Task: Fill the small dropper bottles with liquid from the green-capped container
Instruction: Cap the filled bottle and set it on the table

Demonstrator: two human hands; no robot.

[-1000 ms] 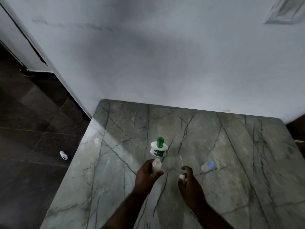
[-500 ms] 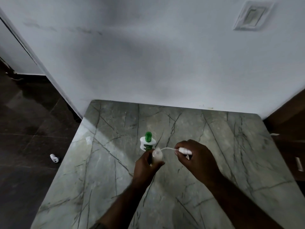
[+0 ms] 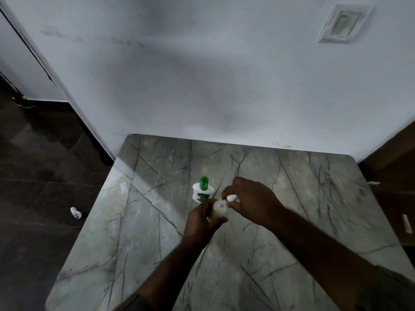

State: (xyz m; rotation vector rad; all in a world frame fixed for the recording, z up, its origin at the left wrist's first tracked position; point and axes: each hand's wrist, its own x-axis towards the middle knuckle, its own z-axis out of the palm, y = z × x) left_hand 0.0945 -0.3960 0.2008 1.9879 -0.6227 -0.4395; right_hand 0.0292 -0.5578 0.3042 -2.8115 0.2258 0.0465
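**Marble top, both hands on one dropper bottle**

Grey-green marble with dark veins fills the lower middle of my feed: a tabletop (image 3: pixel 157 232) with rounded corners, its far edge pushed against a pale grey wall (image 3: pixel 202 86) that shows dull smudges. A white switch plate (image 3: pixel 344 23) sits on that wall at the upper right. Dark glossy floor tiles (image 3: pixel 40 176) run down the left of the frame, and a small white object (image 3: pixel 76 212) lies on them close to the table's left edge; I cannot tell what it is. Brown wooden furniture (image 3: pixel 395 176) stands at the right edge.

Near the centre of the frame, the green-capped container (image 3: pixel 202 190) stands upright on the marble, white-bodied with a green label. Just below and right of it, my left hand (image 3: pixel 201 222) has its fingers curled round a small dropper bottle (image 3: pixel 219 209), translucent, its mouth facing up. My right hand (image 3: pixel 249 200) comes in from the right and pinches a white dropper cap (image 3: pixel 232 198) between thumb and fingertips, just beside the bottle's neck. I cannot tell whether cap and neck touch.
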